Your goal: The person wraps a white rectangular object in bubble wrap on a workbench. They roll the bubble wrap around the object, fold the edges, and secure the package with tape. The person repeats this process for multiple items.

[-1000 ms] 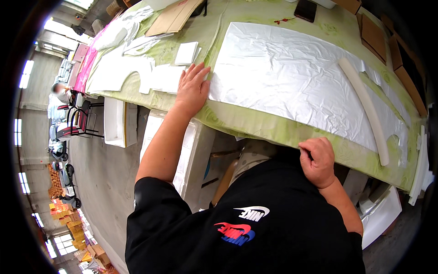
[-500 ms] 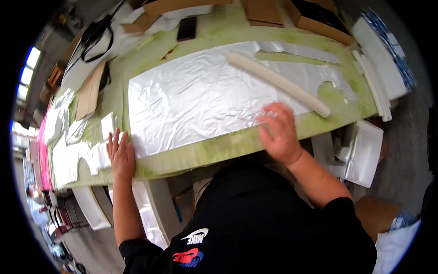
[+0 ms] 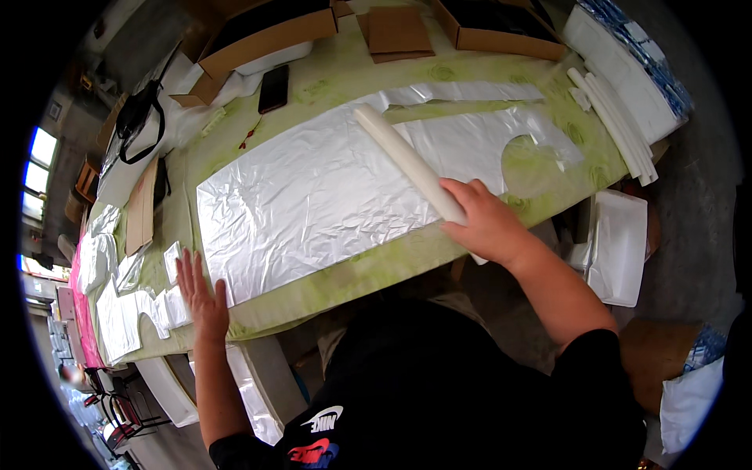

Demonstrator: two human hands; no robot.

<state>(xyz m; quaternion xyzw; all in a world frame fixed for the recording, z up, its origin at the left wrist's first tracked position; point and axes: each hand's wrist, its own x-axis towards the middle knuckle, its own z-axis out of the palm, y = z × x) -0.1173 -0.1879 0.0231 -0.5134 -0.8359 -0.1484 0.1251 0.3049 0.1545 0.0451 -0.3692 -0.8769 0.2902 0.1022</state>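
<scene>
A thin, crinkled white plastic sheet [image 3: 274, 211] lies flat, shaped like an apron with a round cut-out and a long strip at its right end. Across its middle, slanting, rests a smooth off-white tube [image 3: 399, 153]. My right hand [image 3: 474, 219] grips the tube close to its near end, which sticks out past the table's front edge. My left hand [image 3: 203, 298], fingers stretched and apart, is at the sheet's left edge and holds nothing. Beside it are folded white plastic pieces [image 3: 121, 321].
A green-patterned cloth covers the table [image 3: 329, 290]. Toward the back are a dark phone [image 3: 273, 88], a flat piece of cardboard [image 3: 398, 33] and open cardboard boxes [image 3: 270, 39]. Several white tubes [image 3: 615, 125] lie at the right edge; a white bin [image 3: 623, 247] stands below.
My right hand has come down and closed on the tube. The tube's near end has swung left and toward me, over the table edge. My left hand remains open by the sheet's left edge.
</scene>
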